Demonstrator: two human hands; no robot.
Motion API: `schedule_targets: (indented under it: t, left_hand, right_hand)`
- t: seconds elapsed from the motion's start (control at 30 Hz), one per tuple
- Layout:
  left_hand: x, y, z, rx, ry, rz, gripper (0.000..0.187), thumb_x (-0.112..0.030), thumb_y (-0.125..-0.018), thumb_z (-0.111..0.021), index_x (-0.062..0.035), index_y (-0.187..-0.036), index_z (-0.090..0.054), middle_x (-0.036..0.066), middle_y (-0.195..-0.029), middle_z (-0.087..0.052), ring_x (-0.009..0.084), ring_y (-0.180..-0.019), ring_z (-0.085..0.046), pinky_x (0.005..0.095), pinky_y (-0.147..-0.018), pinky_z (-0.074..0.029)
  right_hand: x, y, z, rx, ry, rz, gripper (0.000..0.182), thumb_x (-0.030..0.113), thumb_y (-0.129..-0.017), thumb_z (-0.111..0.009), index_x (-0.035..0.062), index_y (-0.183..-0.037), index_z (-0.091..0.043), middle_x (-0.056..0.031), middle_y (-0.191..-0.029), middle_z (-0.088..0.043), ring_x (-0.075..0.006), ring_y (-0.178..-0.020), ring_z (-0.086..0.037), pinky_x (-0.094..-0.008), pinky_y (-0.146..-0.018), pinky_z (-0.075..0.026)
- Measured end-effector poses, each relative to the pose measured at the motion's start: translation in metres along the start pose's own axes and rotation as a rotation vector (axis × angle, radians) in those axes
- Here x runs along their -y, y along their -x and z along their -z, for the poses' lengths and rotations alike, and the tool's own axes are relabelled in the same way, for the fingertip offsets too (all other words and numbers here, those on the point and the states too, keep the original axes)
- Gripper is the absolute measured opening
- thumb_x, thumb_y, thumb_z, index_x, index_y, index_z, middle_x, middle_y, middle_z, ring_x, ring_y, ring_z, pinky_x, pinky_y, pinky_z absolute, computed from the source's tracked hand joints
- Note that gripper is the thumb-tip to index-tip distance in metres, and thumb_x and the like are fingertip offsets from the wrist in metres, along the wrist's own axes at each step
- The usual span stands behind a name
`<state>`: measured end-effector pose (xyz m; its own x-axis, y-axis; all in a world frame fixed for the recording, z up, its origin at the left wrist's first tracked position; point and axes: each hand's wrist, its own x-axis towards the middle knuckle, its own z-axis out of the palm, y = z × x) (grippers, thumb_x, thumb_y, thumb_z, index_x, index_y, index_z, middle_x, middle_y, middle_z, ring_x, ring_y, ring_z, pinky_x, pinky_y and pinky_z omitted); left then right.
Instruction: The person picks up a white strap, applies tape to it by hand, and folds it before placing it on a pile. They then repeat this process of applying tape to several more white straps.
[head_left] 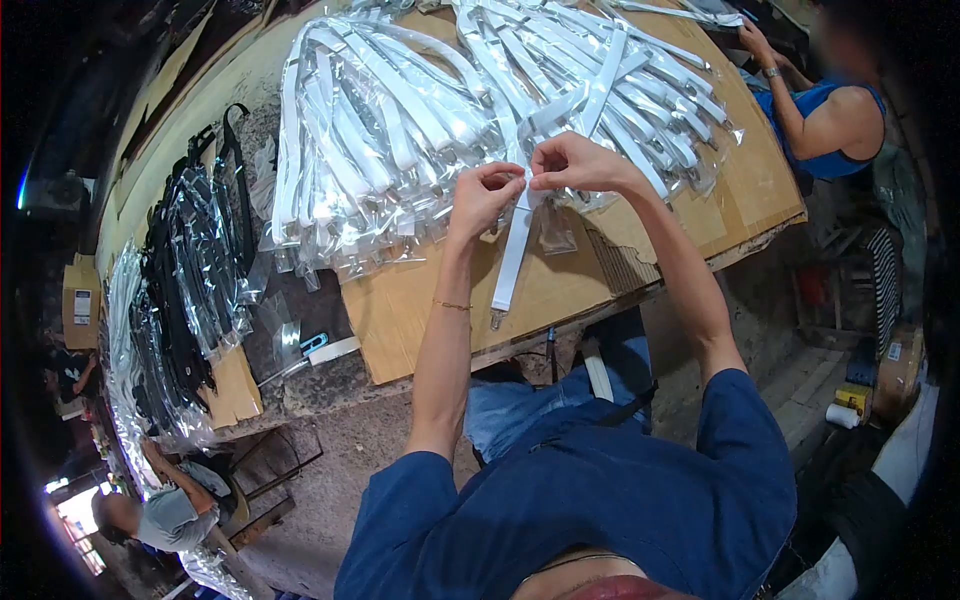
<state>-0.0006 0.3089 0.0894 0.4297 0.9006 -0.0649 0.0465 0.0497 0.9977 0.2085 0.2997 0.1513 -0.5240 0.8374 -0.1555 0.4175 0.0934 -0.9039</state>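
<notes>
A white strap with a metal clip at its lower end hangs down over the cardboard from between my two hands. My left hand pinches the strap's upper part with thumb and forefinger. Close beside it, my right hand pinches the same spot from the other side, its fingertips almost touching those of the left. Further white straps cross just above my hands. Behind them, white straps in clear plastic bags lie in a large heap.
Black straps in plastic lie at the left of the table. A cutter with a blue handle sits near the front edge. One person in blue works at the upper right, another in grey at the lower left.
</notes>
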Motion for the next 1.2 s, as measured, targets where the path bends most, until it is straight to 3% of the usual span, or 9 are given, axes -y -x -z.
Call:
schedule_targets:
  t: [0.17, 0.23, 0.3, 0.47, 0.53, 0.67, 0.87, 1.03, 1.2]
  left_hand:
    - [0.001, -0.001, 0.001, 0.014, 0.036, -0.015, 0.016, -0.008, -0.081, -0.069, 0.0003, -0.095, -0.070, 0.002, -0.071, -0.066, 0.0049, -0.064, -0.056, 0.0218, -0.058, -0.044]
    - [0.000, 0.000, 0.002, 0.028, -0.032, -0.030, 0.017, -0.008, -0.084, -0.067, -0.0003, -0.100, -0.070, 0.003, -0.077, -0.068, 0.0043, -0.066, -0.056, 0.0192, -0.057, -0.043]
    - [0.001, 0.000, 0.001, 0.024, -0.025, -0.022, 0.017, -0.008, -0.085, -0.067, -0.0004, -0.100, -0.070, 0.003, -0.077, -0.068, 0.0039, -0.065, -0.055, 0.0189, -0.056, -0.041]
    - [-0.001, 0.001, 0.002, 0.027, -0.005, 0.009, 0.018, -0.010, -0.085, -0.068, -0.0009, -0.101, -0.070, 0.001, -0.076, -0.066, 0.0029, -0.063, -0.052, 0.0178, -0.053, -0.037]
    - [-0.005, 0.002, 0.003, 0.013, 0.069, 0.119, 0.022, -0.011, -0.084, -0.070, 0.0003, -0.104, -0.068, 0.000, -0.078, -0.065, 0.0036, -0.064, -0.052, 0.0183, -0.054, -0.039]
    - [-0.005, 0.006, 0.009, 0.199, 0.120, -0.015, 0.036, -0.003, -0.077, -0.075, 0.0030, -0.111, -0.065, 0.005, -0.085, -0.068, 0.0070, -0.074, -0.061, 0.0214, -0.067, -0.051]
    - [0.004, 0.002, 0.007, 0.152, 0.043, -0.031, 0.036, 0.000, -0.075, -0.075, 0.0016, -0.110, -0.065, -0.001, -0.082, -0.063, 0.0054, -0.075, -0.057, 0.0209, -0.068, -0.048]
    - [0.004, 0.003, 0.008, 0.138, 0.015, 0.007, 0.035, -0.001, -0.073, -0.076, -0.0017, -0.107, -0.067, -0.001, -0.082, -0.064, 0.0059, -0.075, -0.058, 0.0214, -0.069, -0.049]
    - [0.005, 0.004, 0.008, 0.099, -0.021, -0.018, 0.035, -0.004, -0.071, -0.078, -0.0027, -0.105, -0.068, 0.000, -0.082, -0.065, 0.0069, -0.076, -0.059, 0.0222, -0.070, -0.049]
  right_hand:
    - [-0.001, -0.008, -0.009, -0.049, 0.208, -0.016, 0.018, 0.017, -0.080, -0.072, 0.0011, -0.082, -0.065, -0.0021, -0.068, -0.062, -0.0088, -0.063, -0.053, -0.0267, -0.059, -0.044]
    - [0.000, -0.009, -0.012, -0.073, 0.268, -0.016, 0.017, 0.016, -0.080, -0.072, 0.0007, -0.082, -0.065, -0.0040, -0.068, -0.063, -0.0101, -0.063, -0.054, -0.0273, -0.059, -0.044]
    - [0.006, -0.007, -0.015, -0.103, 0.302, -0.041, 0.023, 0.020, -0.078, -0.072, -0.0017, -0.083, -0.066, -0.0140, -0.073, -0.066, -0.0223, -0.066, -0.062, -0.0337, -0.063, -0.048]
    - [0.007, -0.005, -0.022, -0.164, 0.348, -0.008, 0.020, 0.016, -0.078, -0.070, -0.0024, -0.084, -0.065, -0.0161, -0.074, -0.066, -0.0267, -0.068, -0.063, -0.0352, -0.065, -0.049]
    - [0.006, -0.004, -0.025, -0.184, 0.346, -0.018, 0.019, 0.015, -0.078, -0.069, -0.0026, -0.085, -0.065, -0.0172, -0.075, -0.066, -0.0282, -0.069, -0.064, -0.0360, -0.066, -0.050]
    - [0.005, -0.002, -0.030, -0.222, 0.389, -0.058, 0.017, 0.012, -0.079, -0.066, -0.0028, -0.086, -0.065, -0.0192, -0.077, -0.067, -0.0306, -0.072, -0.065, -0.0371, -0.068, -0.050]
    - [0.010, 0.004, -0.031, -0.270, 0.367, -0.057, 0.017, 0.011, -0.078, -0.066, -0.0028, -0.087, -0.066, -0.0201, -0.079, -0.067, -0.0328, -0.075, -0.066, -0.0382, -0.069, -0.051]
    - [0.006, 0.005, -0.037, -0.344, 0.334, -0.096, 0.016, 0.012, -0.079, -0.066, -0.0024, -0.085, -0.066, -0.0192, -0.081, -0.067, -0.0337, -0.076, -0.066, -0.0402, -0.071, -0.051]
    - [0.014, 0.005, -0.052, -0.535, 0.532, -0.120, 0.027, 0.018, -0.080, -0.069, 0.0018, -0.101, -0.063, -0.0228, -0.079, -0.066, -0.0376, -0.080, -0.066, -0.0441, -0.072, -0.051]
